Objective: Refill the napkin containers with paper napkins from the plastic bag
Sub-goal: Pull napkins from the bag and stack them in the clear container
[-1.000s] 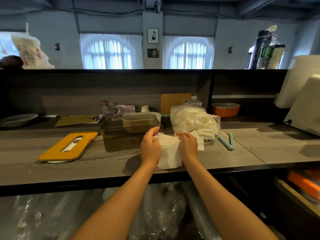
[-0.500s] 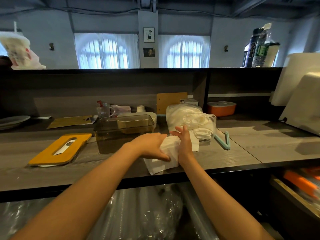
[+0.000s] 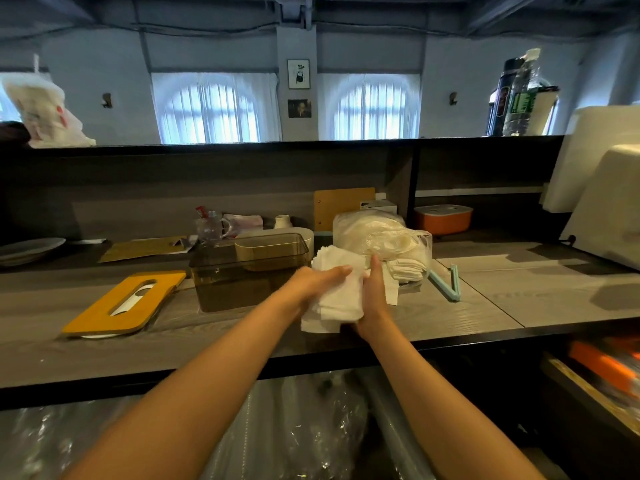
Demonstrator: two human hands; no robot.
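both hands, left hand (image 3: 320,282) and right hand (image 3: 373,299), clamp a napkin stack (image 3: 337,296) right of the smoky container (image 3: 249,271); soft, floppy, so squeeze its sides.

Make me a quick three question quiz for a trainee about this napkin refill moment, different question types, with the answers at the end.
1. True or false: the yellow lid is on the clear brown container.
2. Multiple choice: the napkin stack is (A) inside the container, (B) held between the left hand and the right hand above the counter, (C) still in the plastic bag.
3. Fill in: the light blue bag clip lies to the ____ of the plastic bag.

Key: 1 false, it lies on the counter to the container's left. 2 B. 3 right.
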